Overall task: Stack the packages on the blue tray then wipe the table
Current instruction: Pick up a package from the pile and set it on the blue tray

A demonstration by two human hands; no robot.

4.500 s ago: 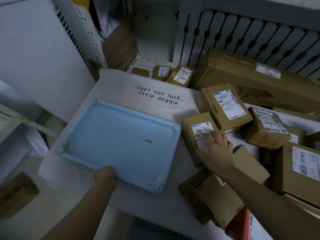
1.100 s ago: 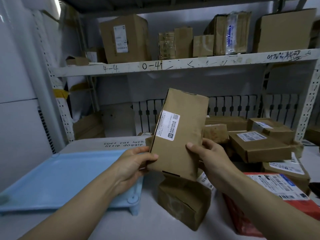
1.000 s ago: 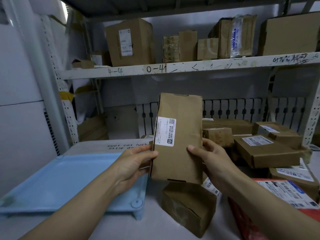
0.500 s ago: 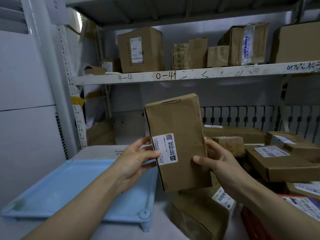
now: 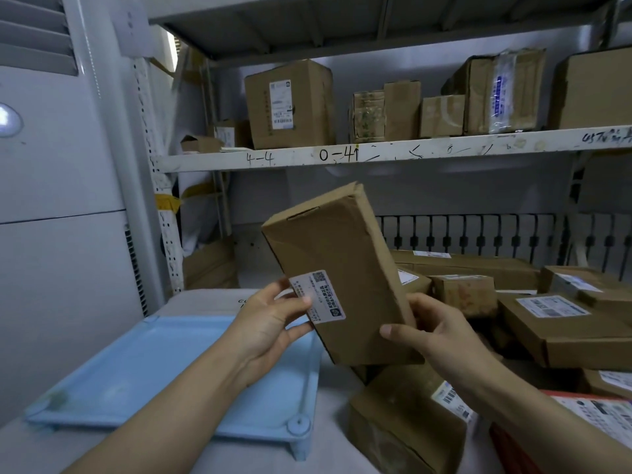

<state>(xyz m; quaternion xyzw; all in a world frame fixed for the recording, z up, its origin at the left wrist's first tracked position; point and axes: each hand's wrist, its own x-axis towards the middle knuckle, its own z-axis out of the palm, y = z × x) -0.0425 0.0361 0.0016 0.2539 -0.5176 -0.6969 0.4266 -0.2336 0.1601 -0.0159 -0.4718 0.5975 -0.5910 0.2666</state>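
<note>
I hold a tall brown cardboard package point(image 5: 338, 265) up in front of me, tilted to the left, with a white label on its lower left corner. My left hand point(image 5: 270, 323) grips its left edge at the label and my right hand point(image 5: 431, 333) holds its lower right side. The blue tray point(image 5: 164, 367) lies on the table at the lower left, below the package, with nothing on it. Several other brown packages point(image 5: 561, 323) lie piled on the table to the right.
A brown box point(image 5: 403, 422) stands just under the held package, and a red package point(image 5: 595, 429) lies at the lower right. A white shelf point(image 5: 376, 153) with more boxes runs overhead. A white cabinet point(image 5: 61, 200) stands at the left, and a black rail point(image 5: 478, 234) behind the table.
The held package has tilted further to the left and its label has swung down toward my left hand. My view has drifted left and slightly up.
</note>
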